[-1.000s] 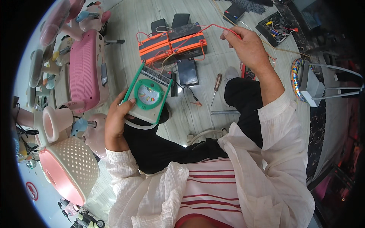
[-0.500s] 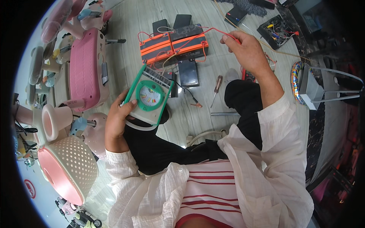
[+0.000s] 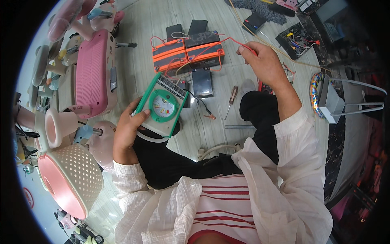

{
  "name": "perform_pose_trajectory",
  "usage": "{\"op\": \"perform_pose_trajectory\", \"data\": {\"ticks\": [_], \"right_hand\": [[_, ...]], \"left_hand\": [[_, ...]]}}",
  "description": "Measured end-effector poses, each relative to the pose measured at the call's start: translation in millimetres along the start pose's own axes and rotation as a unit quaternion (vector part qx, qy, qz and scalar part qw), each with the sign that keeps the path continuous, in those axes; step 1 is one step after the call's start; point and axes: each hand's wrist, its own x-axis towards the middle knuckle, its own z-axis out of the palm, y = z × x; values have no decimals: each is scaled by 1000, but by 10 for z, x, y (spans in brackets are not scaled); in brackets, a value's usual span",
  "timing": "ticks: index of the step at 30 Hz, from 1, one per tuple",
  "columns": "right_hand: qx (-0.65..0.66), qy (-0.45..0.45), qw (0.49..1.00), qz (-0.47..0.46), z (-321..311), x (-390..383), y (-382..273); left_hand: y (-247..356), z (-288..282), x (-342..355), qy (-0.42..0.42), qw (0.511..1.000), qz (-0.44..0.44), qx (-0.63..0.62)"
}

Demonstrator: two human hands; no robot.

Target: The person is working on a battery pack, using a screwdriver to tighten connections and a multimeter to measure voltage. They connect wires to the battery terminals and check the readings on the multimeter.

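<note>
My left hand (image 3: 129,124) is closed round the left edge of a battery tester (image 3: 163,124), a white-faced case with a green frame and a round dial, tilted over my left knee. In my right hand (image 3: 265,64), a red test lead (image 3: 235,40) is pinched between thumb and fingers, up and to the right of the tester. That lead runs left over a group of orange-and-black batteries (image 3: 169,61) joined by red wires. A tan cable (image 3: 187,64) also passes over them toward the tester. Single black batteries stand behind the group, and one black battery (image 3: 202,82) lies in front.
A screwdriver (image 3: 232,97), a metal bar (image 3: 239,127) and a copper clip (image 3: 211,116) lie on the floor before me. Pink scooters (image 3: 95,73) and a perforated basket (image 3: 77,171) crowd the left. At right are an open tool case (image 3: 296,40) and a metal-framed stand (image 3: 331,99).
The view has shifted slightly, so the floor things appear a little lower. Both hands keep their grips on the battery tester and the red test lead.
</note>
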Motion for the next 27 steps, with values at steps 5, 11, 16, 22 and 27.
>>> {"op": "perform_pose_trajectory", "data": {"ticks": [5, 11, 16, 22, 27], "right_hand": [[5, -12, 1000, 10, 0, -4, -28], [3, -24, 1000, 13, 4, -16, -54], [8, -19, 1000, 7, 15, -25, -42], [1, -26, 1000, 1, 20, -19, -10], [-1, -27, 1000, -3, 23, -29, -24]], "left_hand": [[-1, -2, -13, 4, 1000, -3, 0], [-2, 6, -19, 6, 1000, -3, -10], [-82, -12, 25, 5, 1000, 15, -17], [-23, 6, -11, 11, 1000, 1, -6], [-63, -4, 11, 13, 1000, 7, -9]]}}
